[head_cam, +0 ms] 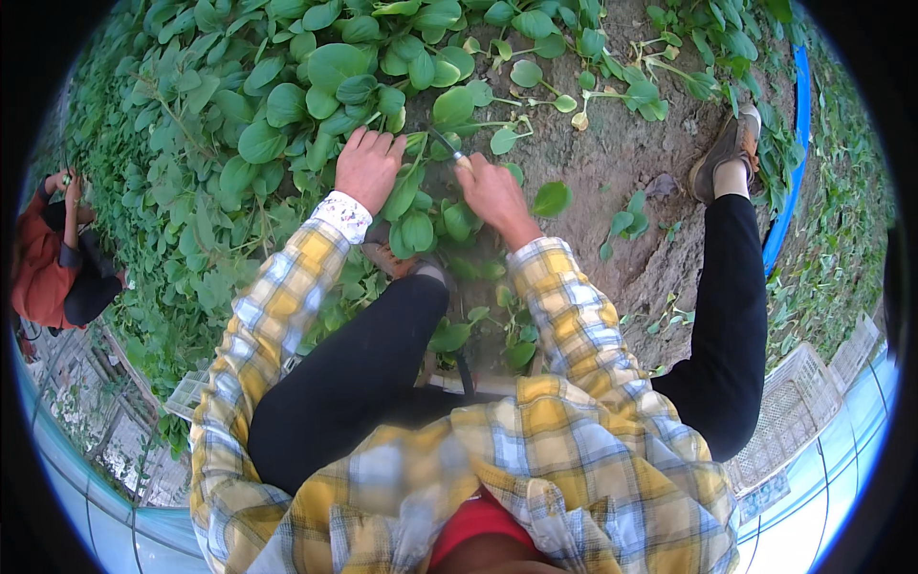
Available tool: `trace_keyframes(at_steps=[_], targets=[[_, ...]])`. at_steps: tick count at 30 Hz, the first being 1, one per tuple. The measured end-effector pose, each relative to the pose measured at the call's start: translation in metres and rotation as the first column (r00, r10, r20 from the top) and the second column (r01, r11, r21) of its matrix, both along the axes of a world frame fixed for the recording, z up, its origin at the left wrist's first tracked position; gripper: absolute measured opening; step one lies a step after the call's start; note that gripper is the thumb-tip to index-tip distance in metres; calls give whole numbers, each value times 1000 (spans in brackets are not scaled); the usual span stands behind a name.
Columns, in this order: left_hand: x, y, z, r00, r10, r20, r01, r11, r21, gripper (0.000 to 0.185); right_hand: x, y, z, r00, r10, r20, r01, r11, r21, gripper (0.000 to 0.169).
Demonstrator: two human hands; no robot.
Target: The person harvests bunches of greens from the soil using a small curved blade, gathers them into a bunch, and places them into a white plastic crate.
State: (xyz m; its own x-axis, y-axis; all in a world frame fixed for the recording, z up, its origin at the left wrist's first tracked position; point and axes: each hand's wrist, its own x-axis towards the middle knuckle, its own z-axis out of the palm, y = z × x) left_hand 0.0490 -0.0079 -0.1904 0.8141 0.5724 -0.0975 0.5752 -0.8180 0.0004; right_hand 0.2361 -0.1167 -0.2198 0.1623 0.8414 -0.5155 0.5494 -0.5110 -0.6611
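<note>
My left hand [371,168] grips the pale stalks of a leafy green plant [406,188], a bok choy by its look; its broad leaves hang toward my shoe. In my right hand [496,192] is a small knife [464,162] with a light wooden handle. Its thin dark blade points up and left, close to the stalks beside my left fingertips. Whether the blade touches them cannot be made out. Dense standing greens [287,107] grow ahead and to the left of my left hand.
Loose leaves [552,199] lie on the bare soil [631,158]. My shoe [728,151] stands at right, near a blue strip [792,158]. Plastic crates [782,409] sit behind at right, another crate [188,393] at left. Far left, a person [54,258] crouches by the bed.
</note>
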Motion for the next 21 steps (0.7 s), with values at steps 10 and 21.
trace_keyframes(at_steps=[10,21], targets=[[-4,15,-5,996,-60,67,58,998,39,25,-8,-4,8,995,87,43,-82,989,-122,31],[15,-2,31,795,292,531,36,853,-521,36,9,5,17,674,-346,-653,697,590,407,44]])
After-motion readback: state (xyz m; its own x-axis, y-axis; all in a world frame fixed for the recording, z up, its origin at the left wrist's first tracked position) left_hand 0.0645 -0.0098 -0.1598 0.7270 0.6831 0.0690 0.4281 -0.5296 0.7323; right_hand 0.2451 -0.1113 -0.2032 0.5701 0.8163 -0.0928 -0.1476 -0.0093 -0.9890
